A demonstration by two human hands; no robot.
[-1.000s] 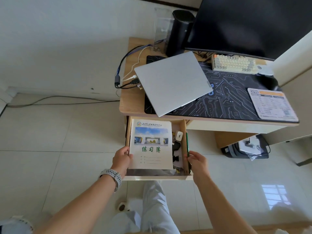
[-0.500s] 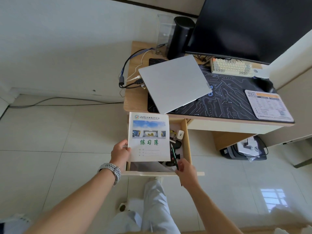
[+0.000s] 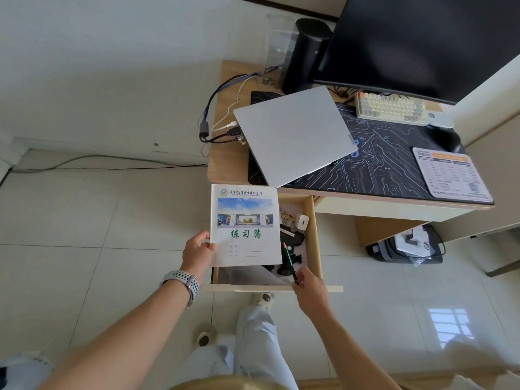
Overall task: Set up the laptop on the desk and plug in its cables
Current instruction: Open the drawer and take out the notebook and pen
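Closed laptop (image 3: 292, 133) lying askew on the desk (image 3: 225, 164) mat, cables (image 3: 222, 128) at its left edge, left hand (image 3: 197, 253) gripping a notebook (image 3: 244, 223) over the open drawer (image 3: 316, 235), right hand (image 3: 309, 288) pinching a pencil (image 3: 289, 263)

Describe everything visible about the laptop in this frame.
The laptop is a thin, silver-grey slab with a matte lid, closed. It lies flat but skewed on the dark desk mat, one corner near the desk's front edge. Cables meet its left edge; whether they are fully plugged in is unclear. Neither hand touches it.
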